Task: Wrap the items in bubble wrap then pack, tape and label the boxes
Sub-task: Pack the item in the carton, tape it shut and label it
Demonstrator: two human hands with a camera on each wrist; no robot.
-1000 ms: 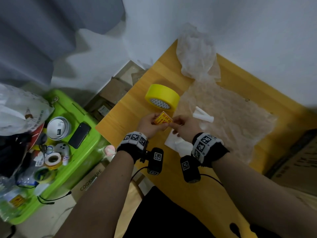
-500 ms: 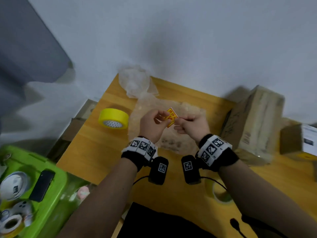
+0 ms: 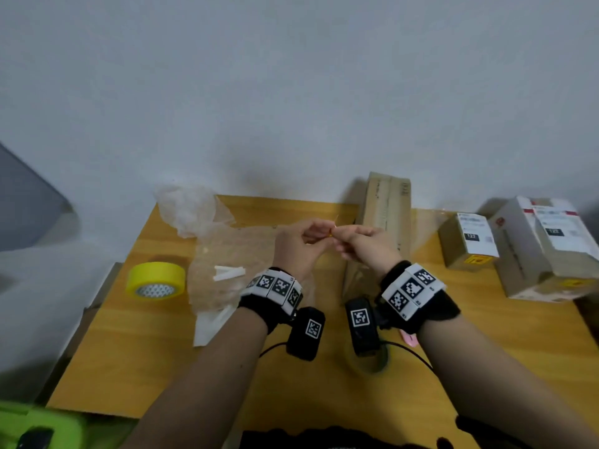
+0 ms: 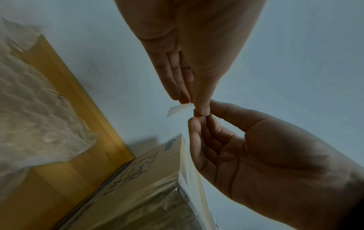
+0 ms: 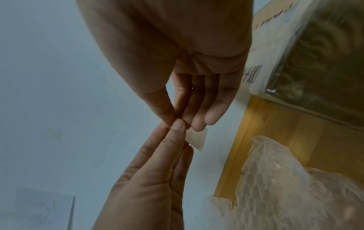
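Note:
Both hands hold a small orange sticker label in the air over the wooden table. My left hand pinches it from the left, my right hand from the right. The head view shows the label edge-on. Its pale back shows in the left wrist view and again as the label in the right wrist view, between thumb and fingertips. A tall taped cardboard box stands just behind the hands. Bubble wrap lies to the left.
A yellow tape roll sits at the left, and white rolled strips lie on the wrap. Two labelled boxes stand at the right. A clear tape roll lies under my right wrist. A green bin is at the lower left.
The head view has swung right, bringing the boxes into sight. Both hands have carried the label from near the yellow tape to in front of the tall box, and it has turned edge-on.

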